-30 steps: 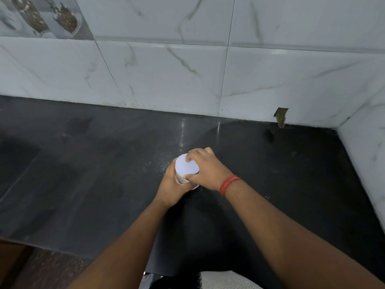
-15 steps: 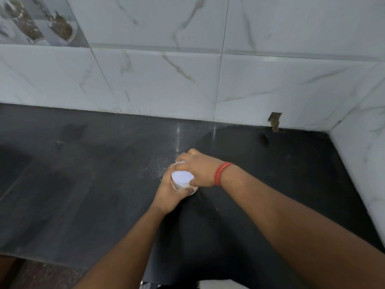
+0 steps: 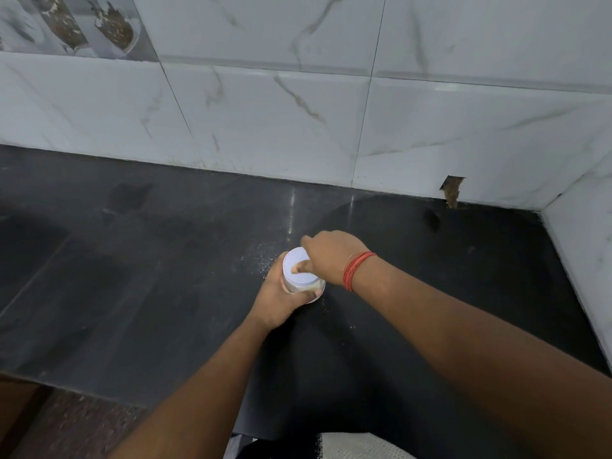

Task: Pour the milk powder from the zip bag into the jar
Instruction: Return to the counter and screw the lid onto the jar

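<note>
A small clear jar [image 3: 306, 286] with a white lid [image 3: 299, 271] stands on the black counter [image 3: 149, 276], pale powder showing through its side. My left hand [image 3: 276, 299] wraps the jar's body from the left and front. My right hand [image 3: 328, 256], a red thread band on its wrist, lies over the lid from the right, thumb pressed on the lid's top and fingers curled over its far edge. No zip bag is in view.
Spilled white powder specks [image 3: 261, 263] dot the counter left of and behind the jar. White marble-tiled walls [image 3: 298, 120] close the back and right side. A chipped hole [image 3: 452, 190] sits low in the back wall. The counter's front edge runs along the bottom left.
My right hand has turned on the lid, its wrist swinging to the right and the thumb coming onto the lid's top. The left hand keeps its hold on the jar.
</note>
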The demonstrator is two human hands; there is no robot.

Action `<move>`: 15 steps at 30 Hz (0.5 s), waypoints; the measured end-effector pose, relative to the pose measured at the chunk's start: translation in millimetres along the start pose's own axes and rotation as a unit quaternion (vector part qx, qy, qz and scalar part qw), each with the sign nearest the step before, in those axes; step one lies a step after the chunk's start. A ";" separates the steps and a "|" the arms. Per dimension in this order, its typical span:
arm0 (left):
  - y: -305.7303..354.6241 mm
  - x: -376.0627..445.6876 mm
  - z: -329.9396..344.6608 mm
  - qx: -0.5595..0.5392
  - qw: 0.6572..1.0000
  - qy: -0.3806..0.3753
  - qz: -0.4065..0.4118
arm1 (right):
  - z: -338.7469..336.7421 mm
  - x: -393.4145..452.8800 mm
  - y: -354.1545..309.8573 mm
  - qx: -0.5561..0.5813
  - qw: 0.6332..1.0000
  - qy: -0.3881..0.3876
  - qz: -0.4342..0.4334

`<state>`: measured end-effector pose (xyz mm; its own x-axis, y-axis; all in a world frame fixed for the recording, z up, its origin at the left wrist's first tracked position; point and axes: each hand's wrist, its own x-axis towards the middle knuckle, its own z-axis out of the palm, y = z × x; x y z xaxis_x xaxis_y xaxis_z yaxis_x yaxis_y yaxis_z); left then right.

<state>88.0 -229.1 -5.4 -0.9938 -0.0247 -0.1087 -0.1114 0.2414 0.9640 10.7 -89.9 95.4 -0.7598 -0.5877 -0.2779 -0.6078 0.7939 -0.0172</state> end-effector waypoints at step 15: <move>1.1 2.0 2.0 0.024 0.999 0.020 -0.009 | 18.2 -4.9 -1.7 0.048 0.995 0.055 -0.069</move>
<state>85.9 -227.0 -5.1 -0.9911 -0.0678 -0.1145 -0.1293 0.2873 0.9491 19.6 -85.6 79.3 -0.6948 -0.7009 -0.1609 -0.6869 0.7131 -0.1401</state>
